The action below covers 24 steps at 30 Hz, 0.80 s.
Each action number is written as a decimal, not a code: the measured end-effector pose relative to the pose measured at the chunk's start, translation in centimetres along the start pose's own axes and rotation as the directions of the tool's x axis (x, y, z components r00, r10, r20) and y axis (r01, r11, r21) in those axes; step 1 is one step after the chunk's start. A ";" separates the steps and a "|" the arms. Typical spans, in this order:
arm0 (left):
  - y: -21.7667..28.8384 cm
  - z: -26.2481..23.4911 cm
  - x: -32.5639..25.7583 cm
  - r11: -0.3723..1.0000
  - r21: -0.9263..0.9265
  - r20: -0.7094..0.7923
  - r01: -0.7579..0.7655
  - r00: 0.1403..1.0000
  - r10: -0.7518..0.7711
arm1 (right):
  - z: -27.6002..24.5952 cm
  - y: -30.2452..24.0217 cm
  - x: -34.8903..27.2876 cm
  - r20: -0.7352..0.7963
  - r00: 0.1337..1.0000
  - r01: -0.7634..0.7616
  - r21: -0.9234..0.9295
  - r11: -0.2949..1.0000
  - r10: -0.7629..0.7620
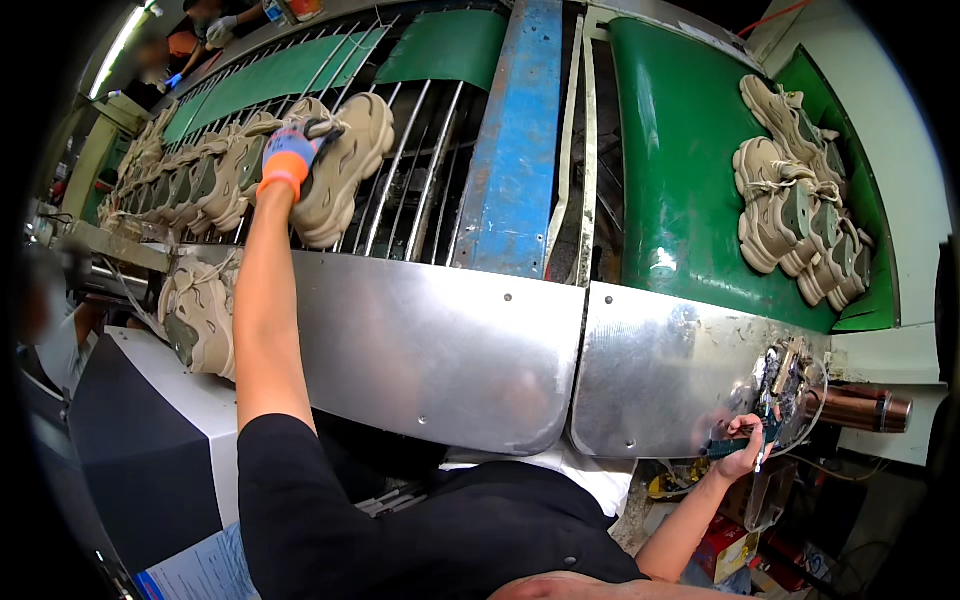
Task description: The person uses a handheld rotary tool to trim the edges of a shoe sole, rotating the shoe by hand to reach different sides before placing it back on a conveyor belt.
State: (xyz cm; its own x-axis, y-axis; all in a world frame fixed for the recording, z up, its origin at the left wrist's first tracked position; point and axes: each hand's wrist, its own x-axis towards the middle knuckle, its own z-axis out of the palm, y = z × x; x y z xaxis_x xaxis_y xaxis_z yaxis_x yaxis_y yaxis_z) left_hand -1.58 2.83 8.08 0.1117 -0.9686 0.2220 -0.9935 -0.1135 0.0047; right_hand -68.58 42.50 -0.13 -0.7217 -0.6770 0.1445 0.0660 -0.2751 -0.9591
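My left hand (288, 160), in a grey-blue glove with an orange cuff, is closed on a beige chunky sneaker (352, 165) over the metal rollers. The sneaker is tilted, with its side toward me. Rows of similar beige and olive sneakers (200, 185) stand to its left. My bare right hand (742, 452) is at the lower right, its fingers curled round a dark green tool (722, 448) whose exact kind I cannot make out. Just beyond that hand, a clear round dish (785, 380) on the metal ledge holds dark bits and small tools.
More sneakers (785, 200) stand on the green belt (680, 160) at the right. A blue painted beam (520, 130) runs between the two conveyors. Another sneaker (200, 315) sits below the left ledge. A copper-coloured flask (860, 408) lies by the dish. Co-workers' gloved hands (220, 30) show at the far left.
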 end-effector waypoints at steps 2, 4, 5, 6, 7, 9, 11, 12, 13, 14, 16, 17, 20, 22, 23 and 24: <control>-0.7 -1.2 -3.4 0.933 -0.182 -0.251 -0.310 0.932 0.261 | 0.1 0.2 0.1 -0.011 1.000 0.003 0.012 1.000 -0.003; 3.2 -4.4 -7.6 0.825 -0.310 -0.368 -0.473 0.860 0.355 | -1.4 0.9 0.1 0.008 1.000 0.016 0.009 1.000 -0.016; 4.7 -4.6 -10.3 0.699 -0.552 -0.357 -0.454 0.887 0.294 | 1.1 -0.5 -0.5 -0.077 0.997 -0.009 0.045 0.999 0.013; 7.0 -5.8 -13.5 0.609 -0.636 -0.268 -0.473 0.876 0.400 | 0.0 0.1 -0.1 -0.051 0.999 0.007 0.016 1.000 -0.006; 8.5 -5.9 -15.8 0.522 -0.474 -0.434 -0.710 0.704 0.562 | 0.6 -0.3 -0.2 -0.080 0.997 -0.001 0.019 1.000 0.002; 12.1 -7.0 -20.4 0.416 -0.497 -0.264 -0.762 0.589 0.764 | 0.2 0.2 -0.1 -0.062 0.998 0.019 0.067 0.998 -0.015; 14.2 -7.0 -24.6 0.435 -0.415 -0.032 -0.799 0.490 0.871 | 0.4 0.1 -0.1 -0.036 0.999 0.010 0.090 0.996 -0.007; 15.4 -7.4 -25.7 0.439 -0.465 0.038 -0.769 0.478 0.878 | 0.7 -0.4 -0.3 -0.068 0.998 0.006 0.097 0.995 0.001; 16.4 -8.4 -26.3 0.460 -0.505 0.112 -0.731 0.472 0.874 | 0.0 0.1 -0.1 -0.030 0.999 0.044 0.064 0.997 -0.042; 18.0 -9.9 -26.8 0.409 -0.499 0.098 -0.764 0.419 0.903 | 0.0 -0.1 -0.1 -0.033 0.999 0.038 0.027 0.999 -0.037; 21.5 -12.5 -28.1 0.317 -0.473 0.064 -0.822 0.327 0.943 | -0.4 0.0 -0.1 -0.040 0.997 0.062 -0.002 0.998 -0.062; 22.6 -12.7 -29.0 0.289 -0.428 -0.005 -0.856 0.322 0.947 | -0.7 -0.3 -0.1 -0.027 0.997 0.074 -0.011 0.997 -0.075; 29.7 -14.5 -30.4 0.096 -0.124 -0.104 -0.988 0.110 0.989 | -0.7 -0.3 -0.1 -0.004 0.997 0.083 0.028 0.996 -0.083; 32.0 -11.6 -31.1 -0.023 -0.092 -0.090 -0.996 -0.014 0.996 | -0.6 -0.3 -0.1 0.026 0.995 0.089 0.067 0.994 -0.091; 33.0 -10.4 -31.2 -0.038 -0.158 -0.116 -0.987 -0.019 0.993 | -0.5 -0.3 -0.1 0.037 0.995 0.092 0.093 0.991 -0.096; 33.8 -10.0 -30.6 -0.066 -0.217 -0.086 -0.974 -0.048 0.995 | -0.5 -0.4 -0.1 0.046 0.995 0.082 0.112 0.990 -0.088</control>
State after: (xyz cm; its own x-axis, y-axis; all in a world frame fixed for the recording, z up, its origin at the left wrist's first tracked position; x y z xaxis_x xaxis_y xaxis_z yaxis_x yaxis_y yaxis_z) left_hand -38.76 30.89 11.18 -0.9958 -0.0473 0.0782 -0.0478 0.9988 -0.0049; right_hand -68.88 42.99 0.14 -0.6923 -0.6809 0.2390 0.0831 -0.4042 -0.9109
